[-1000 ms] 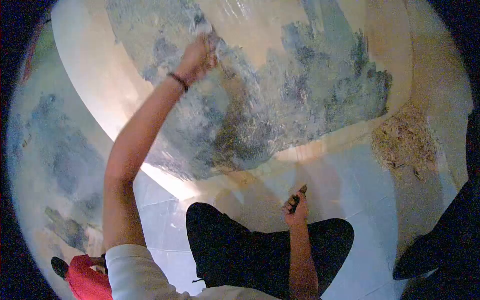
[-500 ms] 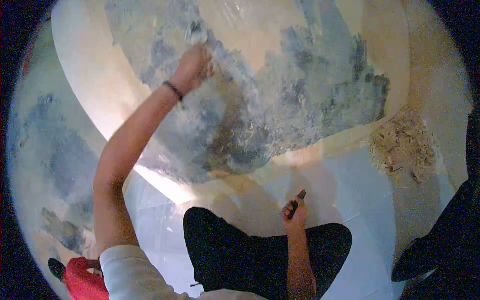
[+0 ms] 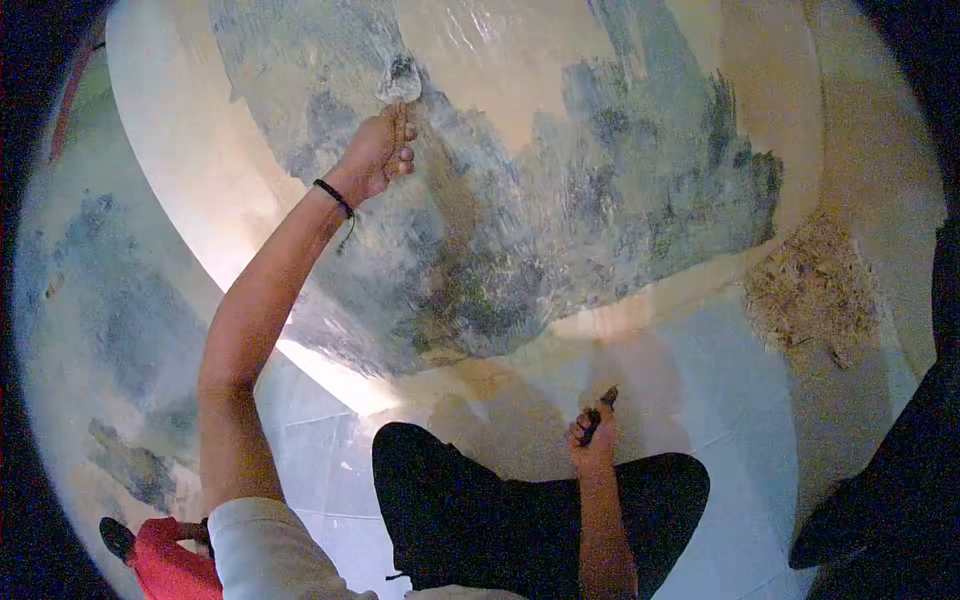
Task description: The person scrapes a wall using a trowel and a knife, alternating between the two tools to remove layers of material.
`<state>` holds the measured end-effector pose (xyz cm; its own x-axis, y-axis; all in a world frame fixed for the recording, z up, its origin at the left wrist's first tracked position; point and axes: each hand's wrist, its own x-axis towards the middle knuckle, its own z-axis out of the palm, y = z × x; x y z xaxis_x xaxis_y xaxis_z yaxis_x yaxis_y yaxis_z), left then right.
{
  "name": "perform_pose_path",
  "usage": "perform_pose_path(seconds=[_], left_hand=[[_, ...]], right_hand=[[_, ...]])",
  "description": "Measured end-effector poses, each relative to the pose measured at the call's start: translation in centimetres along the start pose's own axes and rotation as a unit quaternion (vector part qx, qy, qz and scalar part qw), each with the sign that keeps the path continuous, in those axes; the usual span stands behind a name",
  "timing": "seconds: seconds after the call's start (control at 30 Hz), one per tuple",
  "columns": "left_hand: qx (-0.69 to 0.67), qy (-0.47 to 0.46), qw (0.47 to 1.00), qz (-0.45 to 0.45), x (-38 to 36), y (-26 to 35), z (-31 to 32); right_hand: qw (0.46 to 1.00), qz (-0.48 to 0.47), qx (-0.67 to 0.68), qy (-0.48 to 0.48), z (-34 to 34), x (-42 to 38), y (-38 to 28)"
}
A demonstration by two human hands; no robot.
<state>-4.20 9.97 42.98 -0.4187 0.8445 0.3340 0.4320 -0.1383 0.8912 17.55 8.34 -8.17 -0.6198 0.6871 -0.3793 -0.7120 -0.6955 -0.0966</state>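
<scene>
My left hand (image 3: 375, 155) is stretched out over a large curved panel (image 3: 540, 55) daubed with grey-blue and green paint. Its fingers are wrapped round the handle of a wide paintbrush (image 3: 400, 82), whose whitish, paint-darkened head lies against the painted area. A dark cord circles that wrist. Down by my lap, my right hand (image 3: 592, 440) is closed round a short dark tool (image 3: 603, 405) with its tip pointing up; I cannot tell what kind it is.
A rough patch of straw-coloured flakes (image 3: 815, 290) is to the right. Pale sheeting (image 3: 720, 400) covers the floor around my crossed legs (image 3: 480, 520). A person in red (image 3: 170, 560) is at the lower left. Another blue-painted surface (image 3: 110, 290) rises at the left.
My left hand and the paintbrush have shifted slightly down the panel, and the hand is less blurred. My right hand keeps its grip on the dark tool near my lap.
</scene>
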Motion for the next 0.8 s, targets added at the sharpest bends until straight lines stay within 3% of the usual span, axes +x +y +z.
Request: perform_pose_path(seconds=[0.07,0.17,0.23,0.33,0.47,0.53,0.57,0.6,0.67,0.73,0.8], left_hand=[[-0.060,0.031,0.996,-0.054,0.2,1.1,0.4],[-0.078,-0.063,0.995,-0.009,1.8,3.5,-1.3],[-0.039,-0.122,0.992,-0.008,2.4,4.4,-3.2],[-0.031,-0.101,0.994,-0.003,2.2,3.6,-3.4],[-0.069,-0.150,0.985,0.044,3.5,4.0,-2.8],[0.047,-0.199,0.965,0.165,9.9,3.8,-5.1],[0.172,-0.275,0.901,0.287,17.6,2.3,-8.4],[0.156,-0.148,0.928,0.304,12.3,5.0,-4.6],[0.259,0.006,0.903,0.344,8.2,6.6,-1.3],[0.360,0.041,0.858,0.363,6.6,5.1,-0.7],[0.387,0.006,0.792,0.472,8.7,-1.0,-3.1]], right_hand=[[1.000,-0.022,-0.012,-0.011,-0.2,-0.5,0.1],[0.999,-0.046,-0.016,-0.002,0.5,-1.6,0.5],[1.000,0.002,-0.020,0.010,1.2,-2.1,0.2],[1.000,0.011,-0.012,0.008,1.7,-2.3,0.5],[0.997,-0.015,-0.073,-0.011,-0.3,-1.1,1.0],[0.997,0.010,-0.078,-0.003,0.7,-2.2,0.6],[0.997,0.024,-0.079,0.001,1.4,-2.9,0.7],[0.996,0.029,-0.080,0.001,2.5,-4.0,0.8],[0.997,0.038,-0.072,-0.014,1.9,-3.1,0.5],[0.997,0.038,-0.067,-0.016,0.7,-2.3,0.6],[0.997,0.022,-0.069,-0.010,0.1,-0.8,0.2]])
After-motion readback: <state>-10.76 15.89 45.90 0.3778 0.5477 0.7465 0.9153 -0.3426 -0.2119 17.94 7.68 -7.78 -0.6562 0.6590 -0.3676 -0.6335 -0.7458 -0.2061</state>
